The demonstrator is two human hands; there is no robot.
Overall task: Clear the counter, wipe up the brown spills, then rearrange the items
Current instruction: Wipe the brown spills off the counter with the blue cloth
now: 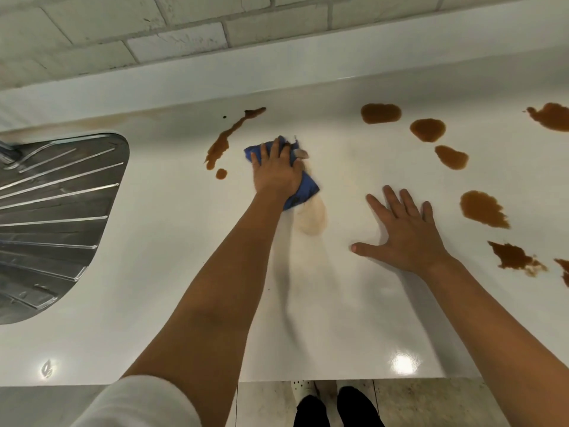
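L hand (275,171) presses blue cloth (303,188) – brown spills (483,208) on counter (154,272).

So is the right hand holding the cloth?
No, the right hand lies flat and bare on the counter, while the left hand presses the blue cloth.

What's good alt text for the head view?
A person's left hand presses a crumpled blue cloth onto a glossy white counter dotted with brown liquid spills, while the right hand rests flat with fingers spread. A ridged steel drainboard sits far left.
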